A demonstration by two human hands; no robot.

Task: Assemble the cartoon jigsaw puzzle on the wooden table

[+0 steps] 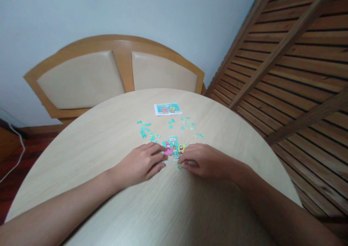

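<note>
Cable (19, 153) first, far left: one, white, hanging down over the dark red floor (16, 190). Then one wooden chair back (123, 68) with two cream padded panels, its lower edge cut off by my one round table (95, 141).

Next up is my left hand (144, 161), fingers loosely spread, tips at the left side of the puzzle and covering a bit of it. Just past it is a scatter of teal pieces (143, 132), a dozen or more, but they overlap so I can't give an exact count.

Around the middle: one picture card (168, 109) lying flat at the back, about three loose pieces (170, 124) in front of it, and nearest me the part-built puzzle (174, 148), right between my hands. Three characters show: pink, pale teal, yellow. One small piece (179, 167) sits at its near edge, by my right fingertips.

To the right, another batch of pale green pieces (187, 123), several, hard to count. My right hand (202, 159) has its fingers curled, thumb close to the index; can't tell if they're pinching that small piece. It blocks the puzzle's right side. Far right, one slatted wood panel (293, 65).
</note>
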